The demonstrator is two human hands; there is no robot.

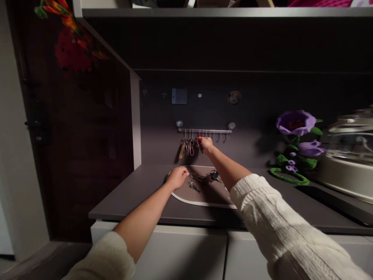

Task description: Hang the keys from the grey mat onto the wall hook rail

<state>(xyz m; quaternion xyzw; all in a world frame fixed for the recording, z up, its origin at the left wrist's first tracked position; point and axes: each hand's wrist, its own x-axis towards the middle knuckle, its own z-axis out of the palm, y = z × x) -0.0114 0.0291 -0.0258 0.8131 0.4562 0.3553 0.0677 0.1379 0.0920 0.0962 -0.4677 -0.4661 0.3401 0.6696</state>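
Observation:
My right hand (206,145) is raised to the clear hook rail (205,131) on the wall, its fingers closed on a red key holder (199,139) with keys below it. Left of it, a tan key fob (182,151) and a pink loop (191,149) hang from the hooks with other keys. Over the left part of the white-rimmed mat (192,202), my left hand (177,177) has its fingers drawn together; anything between them is too small to make out. Near it on the mat lie a small bunch of keys (194,187) and a dark key bunch (214,175).
Purple crocheted flowers (295,123) with a green ring base stand at the right, beside a white domed container (346,171). A long black object (335,204) lies in front. A shelf (204,13) overhangs the counter (125,194). At the left is a dark door (87,155).

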